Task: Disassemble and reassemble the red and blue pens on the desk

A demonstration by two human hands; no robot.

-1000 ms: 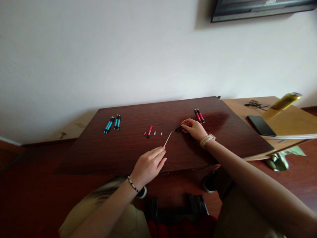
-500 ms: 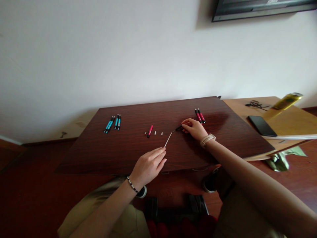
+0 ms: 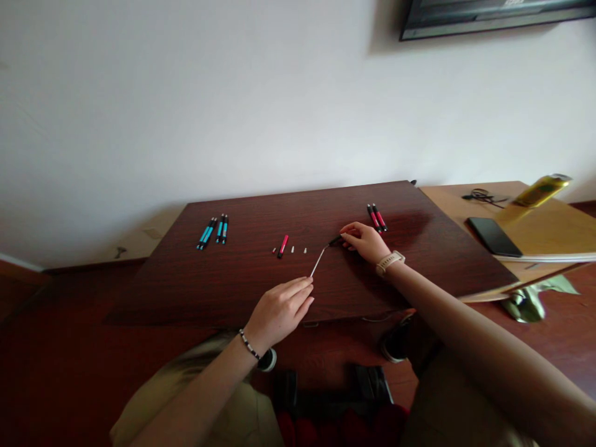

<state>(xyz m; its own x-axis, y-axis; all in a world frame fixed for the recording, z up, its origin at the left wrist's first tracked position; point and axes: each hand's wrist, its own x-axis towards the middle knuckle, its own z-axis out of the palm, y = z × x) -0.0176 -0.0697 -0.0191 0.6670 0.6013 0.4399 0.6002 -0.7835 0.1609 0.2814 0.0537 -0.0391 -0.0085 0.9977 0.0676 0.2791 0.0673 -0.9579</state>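
Between the fingertips of my left hand (image 3: 282, 310) is one end of a thin white pen refill (image 3: 318, 262), which slants up and to the right. Its far tip meets the open end of a short black pen barrel section (image 3: 334, 241); whether it is inside, I cannot tell. My right hand (image 3: 365, 241) pinches that black section with thumb and fingers. Left of it on the dark table lie a pink pen barrel (image 3: 283, 246) and small pale pen parts (image 3: 305, 251). Two pink pens (image 3: 377, 217) rest just beyond my right hand.
Several blue pens (image 3: 212, 232) lie in two groups at the left of the table (image 3: 186, 292). A lighter side table at right bears a phone (image 3: 493, 236), a black cable (image 3: 484, 197) and a yellow can (image 3: 544, 190). A screen (image 3: 498, 18) hangs on the wall.
Both hands keep nearly the same pose, with the refill tip still at the black section. The whole view has shifted very slightly.
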